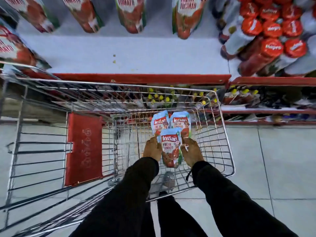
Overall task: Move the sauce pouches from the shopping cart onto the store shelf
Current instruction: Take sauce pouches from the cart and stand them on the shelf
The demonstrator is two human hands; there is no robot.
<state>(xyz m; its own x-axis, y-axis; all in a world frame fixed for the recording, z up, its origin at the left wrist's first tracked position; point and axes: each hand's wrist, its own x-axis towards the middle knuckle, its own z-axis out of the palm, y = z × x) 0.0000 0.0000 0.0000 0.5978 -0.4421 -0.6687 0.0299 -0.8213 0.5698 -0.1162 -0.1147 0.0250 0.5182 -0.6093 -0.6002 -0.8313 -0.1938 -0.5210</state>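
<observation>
Inside the wire shopping cart (224,134) I hold one tomato sauce pouch (171,147) between both hands. My left hand (152,147) grips its left edge and my right hand (192,152) grips its right edge. Two more pouches lie on the cart floor just beyond it, one on the left (159,121) and one on the right (181,121). The white store shelf (119,55) with a red front lip runs across the top. Several matching pouches (131,14) stand at its back.
Red-capped sauce bottles (271,31) crowd the shelf's right section. The cart's red child-seat flap (83,147) lies to the left of the pouches. Lower shelves with yellow-capped goods (160,98) show beyond the cart. Pale tiled floor (282,159) spreads to the right.
</observation>
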